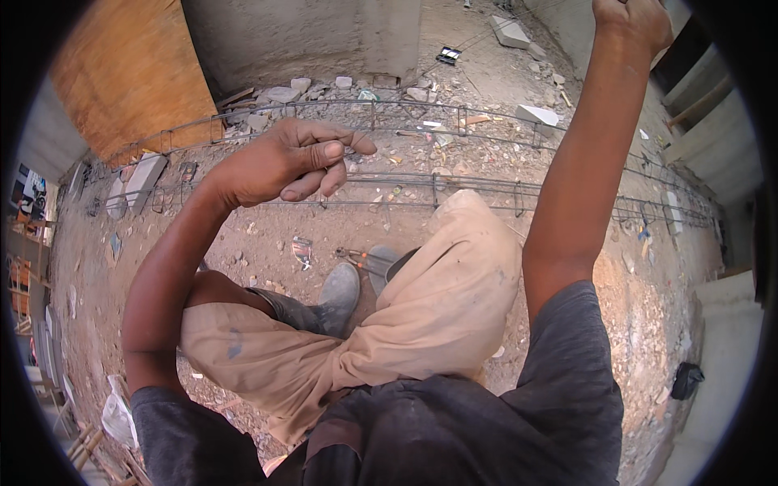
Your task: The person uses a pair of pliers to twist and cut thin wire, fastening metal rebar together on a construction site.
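My left hand (296, 166) hangs above the long steel rebar cage (438, 191), its fingers loosely bent and apart, the forefinger stretched to the right. Nothing shows in it. Raised to the upper right, my right hand (636, 23) is closed and partly cut off by the picture's edge; what it grips, if anything, is hidden. The cage has thin long bars with square stirrups and lies across the ground in front of my knees. Orange-handled pliers (356, 257) rest on the ground beside my grey rubber boots (339, 296).
Concrete chunks (536, 115) and rubble lie beyond the cage. An orange-brown wooden board (134, 77) leans at the far left by a grey wall (308, 40). Concrete blocks (146, 180) stand near the cage's left end. At right lies a black bag (686, 381).
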The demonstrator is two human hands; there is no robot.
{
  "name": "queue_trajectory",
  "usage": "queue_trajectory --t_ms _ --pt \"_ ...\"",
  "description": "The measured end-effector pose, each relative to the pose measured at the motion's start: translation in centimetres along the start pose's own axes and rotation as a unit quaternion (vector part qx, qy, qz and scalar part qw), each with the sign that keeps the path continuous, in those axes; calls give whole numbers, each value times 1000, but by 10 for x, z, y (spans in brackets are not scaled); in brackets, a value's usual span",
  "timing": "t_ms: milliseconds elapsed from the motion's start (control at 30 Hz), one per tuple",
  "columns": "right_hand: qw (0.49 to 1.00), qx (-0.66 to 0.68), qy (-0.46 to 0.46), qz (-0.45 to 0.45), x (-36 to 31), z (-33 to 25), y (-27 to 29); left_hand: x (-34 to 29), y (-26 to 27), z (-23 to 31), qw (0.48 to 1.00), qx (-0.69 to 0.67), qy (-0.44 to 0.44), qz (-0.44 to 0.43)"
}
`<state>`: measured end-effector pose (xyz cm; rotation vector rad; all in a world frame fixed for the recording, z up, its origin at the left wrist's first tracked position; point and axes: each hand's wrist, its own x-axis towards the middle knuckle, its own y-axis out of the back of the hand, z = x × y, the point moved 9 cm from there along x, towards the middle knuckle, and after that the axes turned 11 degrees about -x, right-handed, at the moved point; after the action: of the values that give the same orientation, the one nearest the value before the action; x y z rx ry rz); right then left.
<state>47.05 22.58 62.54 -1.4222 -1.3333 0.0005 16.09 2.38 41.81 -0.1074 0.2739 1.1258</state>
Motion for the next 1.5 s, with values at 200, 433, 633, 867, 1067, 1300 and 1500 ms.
queue_trajectory --t_ms 200,433,633,867,1067,1300,1500 --pt "985 -43 -14 -167 -27 20 -89 -10 13 16 919 386 -35 69" --pt "840 -161 -280 -436 -205 108 -167 -78 61 122 813 220 -413 346" --pt "827 45 -392 -401 -247 113 -186 -75 68 114 847 -29 -456 273" --pt "774 69 -496 -386 -271 125 -181 -78 83 103 836 -95 -453 293" --pt "727 -150 -356 -568 -295 122 -166 -133 137 109 721 -248 -552 339" --pt "675 -465 -51 -570 -289 143 -141 -189 176 123 629 -471 -609 104" --pt "663 -284 122 -682 -334 29 -179 -251 199 121 571 -432 -673 185"
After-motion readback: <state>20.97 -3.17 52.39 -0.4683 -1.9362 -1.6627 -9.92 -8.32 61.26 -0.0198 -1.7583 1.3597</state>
